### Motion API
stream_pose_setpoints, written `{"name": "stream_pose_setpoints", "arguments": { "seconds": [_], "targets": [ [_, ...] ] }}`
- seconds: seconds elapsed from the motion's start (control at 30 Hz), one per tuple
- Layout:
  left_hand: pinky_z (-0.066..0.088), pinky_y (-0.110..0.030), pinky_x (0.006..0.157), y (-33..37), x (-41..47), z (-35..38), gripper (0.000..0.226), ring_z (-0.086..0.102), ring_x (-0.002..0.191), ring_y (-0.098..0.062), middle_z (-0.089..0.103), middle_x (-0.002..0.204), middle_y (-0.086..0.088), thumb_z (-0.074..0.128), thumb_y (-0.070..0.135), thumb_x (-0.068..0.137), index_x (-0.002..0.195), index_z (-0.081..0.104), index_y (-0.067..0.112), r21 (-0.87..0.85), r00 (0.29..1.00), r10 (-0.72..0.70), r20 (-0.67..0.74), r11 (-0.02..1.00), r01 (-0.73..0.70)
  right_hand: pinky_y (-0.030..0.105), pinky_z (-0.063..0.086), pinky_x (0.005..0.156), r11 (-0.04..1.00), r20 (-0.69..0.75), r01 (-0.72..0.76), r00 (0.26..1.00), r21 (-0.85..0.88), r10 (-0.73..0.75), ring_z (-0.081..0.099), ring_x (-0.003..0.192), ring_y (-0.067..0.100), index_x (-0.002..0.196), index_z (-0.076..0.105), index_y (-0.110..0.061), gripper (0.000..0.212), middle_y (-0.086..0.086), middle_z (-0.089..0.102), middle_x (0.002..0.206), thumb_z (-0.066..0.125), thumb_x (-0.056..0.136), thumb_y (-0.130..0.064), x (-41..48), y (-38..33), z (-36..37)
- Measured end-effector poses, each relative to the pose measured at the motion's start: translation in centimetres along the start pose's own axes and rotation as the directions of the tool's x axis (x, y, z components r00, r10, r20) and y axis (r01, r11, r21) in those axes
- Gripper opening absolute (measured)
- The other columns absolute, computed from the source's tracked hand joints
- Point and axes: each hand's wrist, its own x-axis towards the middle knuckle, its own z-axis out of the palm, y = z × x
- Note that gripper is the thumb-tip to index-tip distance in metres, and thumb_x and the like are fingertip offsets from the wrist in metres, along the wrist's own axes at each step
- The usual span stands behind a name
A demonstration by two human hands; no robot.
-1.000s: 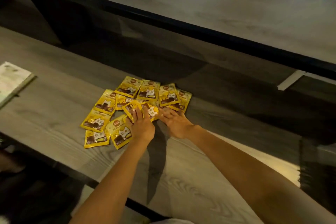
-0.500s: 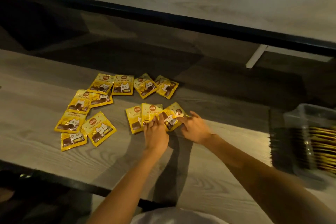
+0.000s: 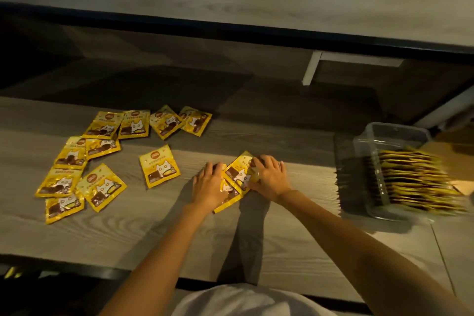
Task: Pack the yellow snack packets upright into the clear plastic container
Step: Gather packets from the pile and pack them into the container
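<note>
Between my hands on the grey wooden table lies a small overlapping bunch of yellow snack packets (image 3: pixel 237 176). My left hand (image 3: pixel 209 186) lies flat over its left side, fingers fairly straight and pressing down. My right hand (image 3: pixel 269 177) covers the right side, fingers bent over the top corner and thumb on the packet face. One packet (image 3: pixel 159 165) lies alone to the left. Several more packets (image 3: pixel 84 159) lie scattered flat further left. The clear plastic container (image 3: pixel 389 128) stands at the right with several packets (image 3: pixel 423 179) upright in a row inside.
A raised wooden counter with a dark edge (image 3: pixel 230 31) runs along the back, with a shadowed gap below it. The table's front edge (image 3: pixel 77 264) is close to my body. A cardboard-coloured surface (image 3: pixel 459 151) lies behind the container.
My hands have slid a few packets to the right, away from the scattered group and closer to the container. One packet stayed behind alone. The view has swung right and shows the container more fully.
</note>
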Motion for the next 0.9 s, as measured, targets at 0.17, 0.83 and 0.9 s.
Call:
{"name": "stream_pose_setpoints", "arguments": {
  "seconds": [0.17,0.83,0.9],
  "targets": [
    [0.027,-0.037,0.11,0.9,-0.9,0.4,0.08,0.031,0.136,-0.028,0.032,0.146,-0.009,0.065,0.029,0.085,0.148,0.018,0.017,0.007,0.994,-0.072,-0.078,0.997,0.072,0.052,0.005,0.118,0.996,0.047,0.05,0.998,-0.078,-0.047,0.001,0.147,0.029,0.146,0.025,-0.025,0.062,0.008,0.008,0.159,0.055,0.092,-0.028,0.2,0.4,-0.2],
    [0.043,-0.037,0.09,5.2,-2.3,-0.8,0.027,0.054,0.113,-0.031,0.06,0.121,-0.015,0.05,0.003,0.087,0.113,0.058,0.006,-0.258,0.969,-0.186,-0.16,0.956,0.141,0.041,0.042,0.101,0.999,-0.055,0.003,0.998,0.048,0.0,0.058,0.112,0.033,0.12,0.048,-0.01,0.04,0.015,0.064,0.114,0.064,0.085,-0.02,-2.3,4.7,-2.6],
    [0.045,-0.036,0.088,6.5,-2.2,-1.9,0.025,0.057,0.111,-0.032,0.063,0.118,-0.014,0.054,0.007,0.087,0.111,0.059,0.007,-0.266,0.985,-0.133,-0.114,0.959,0.099,0.041,0.047,0.093,0.996,-0.078,-0.011,0.997,0.09,0.018,0.058,0.112,0.034,0.119,0.057,-0.008,0.035,0.017,0.065,0.116,0.061,0.087,-0.019,-3.0,5.5,-4.3]
  ]
}}
